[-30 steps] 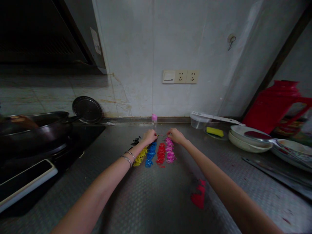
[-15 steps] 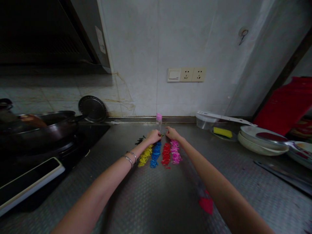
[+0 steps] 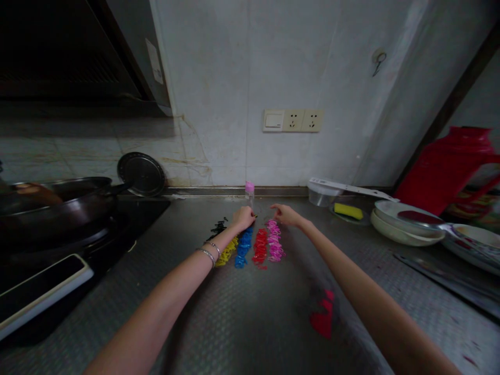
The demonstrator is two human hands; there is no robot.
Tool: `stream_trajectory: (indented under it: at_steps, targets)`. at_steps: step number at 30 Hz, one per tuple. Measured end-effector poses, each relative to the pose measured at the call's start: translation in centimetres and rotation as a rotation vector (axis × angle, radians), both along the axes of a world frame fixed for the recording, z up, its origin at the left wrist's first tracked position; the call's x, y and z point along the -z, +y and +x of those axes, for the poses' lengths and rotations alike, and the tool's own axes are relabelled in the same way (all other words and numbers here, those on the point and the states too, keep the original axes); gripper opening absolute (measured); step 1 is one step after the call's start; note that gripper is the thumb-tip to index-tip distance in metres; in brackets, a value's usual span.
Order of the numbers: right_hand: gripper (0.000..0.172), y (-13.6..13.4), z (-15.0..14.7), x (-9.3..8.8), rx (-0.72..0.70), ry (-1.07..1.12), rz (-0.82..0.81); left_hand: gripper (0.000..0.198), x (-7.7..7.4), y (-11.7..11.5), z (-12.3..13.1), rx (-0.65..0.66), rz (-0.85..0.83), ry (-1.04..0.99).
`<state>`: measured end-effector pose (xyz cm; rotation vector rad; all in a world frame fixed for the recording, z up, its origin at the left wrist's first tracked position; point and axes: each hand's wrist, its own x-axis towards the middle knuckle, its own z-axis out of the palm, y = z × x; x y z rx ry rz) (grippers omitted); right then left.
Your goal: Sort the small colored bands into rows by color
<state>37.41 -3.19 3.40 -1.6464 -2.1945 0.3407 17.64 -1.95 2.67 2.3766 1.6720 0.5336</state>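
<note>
Small colored rubber bands lie in rows on the steel counter: black point(image 3: 219, 226), yellow point(image 3: 227, 252), blue point(image 3: 243, 250), red point(image 3: 260, 247) and pink point(image 3: 275, 245). Above the blue row, my left hand point(image 3: 244, 216) is closed at the fingertips. A tiny yellowish, dark bit shows there, too small to name. My right hand point(image 3: 288, 214) hovers by the top of the pink row, index finger stretched out and apart from the other fingers, nothing visible in it. Behind my left hand stands a small clear bottle point(image 3: 249, 194) with a pink cap. My left forearm partly hides the yellow row.
On the left are a wok point(image 3: 74, 203) on the stove and a phone-like slab point(image 3: 42, 291). To the right stand a plastic cup point(image 3: 323, 195), a yellow sponge point(image 3: 348, 211), stacked bowls point(image 3: 404, 235), a knife point(image 3: 449, 281) and a red thermos point(image 3: 445, 172).
My right hand has shifted slightly right, away from my left hand. The whole view has turned a little to the right. My left hand stays closed above the blue row.
</note>
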Motion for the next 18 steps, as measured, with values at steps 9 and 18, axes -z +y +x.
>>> stream_trajectory:
  at_steps: [9, 18]
  targets:
    - [0.042, -1.1, 0.4, -0.9, 0.041, -0.031, 0.015, 0.021, -0.1, 0.2, -0.7, 0.049, 0.013, -0.080]
    - [0.035, 0.3, -2.7, 0.1, -0.038, -0.099, 0.100, 0.024, -0.9, 0.4, -7.4, 0.155, -0.019, -0.172]
